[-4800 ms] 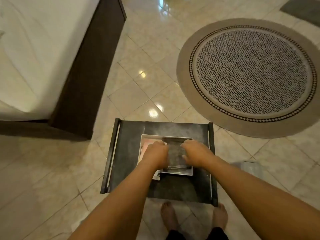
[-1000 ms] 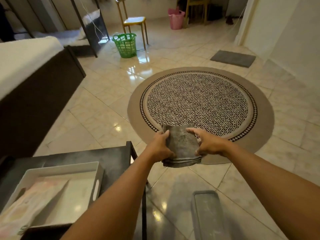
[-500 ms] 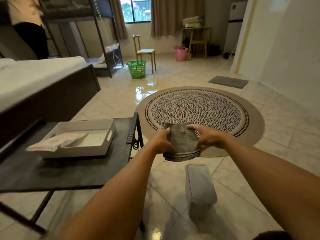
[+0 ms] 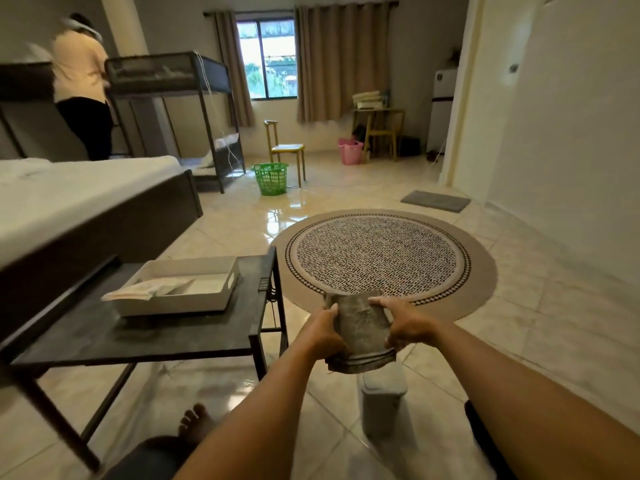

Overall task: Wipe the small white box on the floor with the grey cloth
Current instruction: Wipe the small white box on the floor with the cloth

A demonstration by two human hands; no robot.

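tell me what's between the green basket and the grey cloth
In the head view, shiny bare floor tiles, then the round patterned rug lie between the green basket and the grey cloth held in both hands.

Folded grey cloth (image 4: 360,332) held between left hand (image 4: 323,336) and right hand (image 4: 408,327), above the small white box (image 4: 381,400) on the tiled floor (image 4: 554,323); dark metal side table (image 4: 145,337) to the left, round patterned rug (image 4: 381,258) beyond

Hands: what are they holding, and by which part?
Both hold the folded grey cloth: left hand on its left edge, right hand on its right edge.
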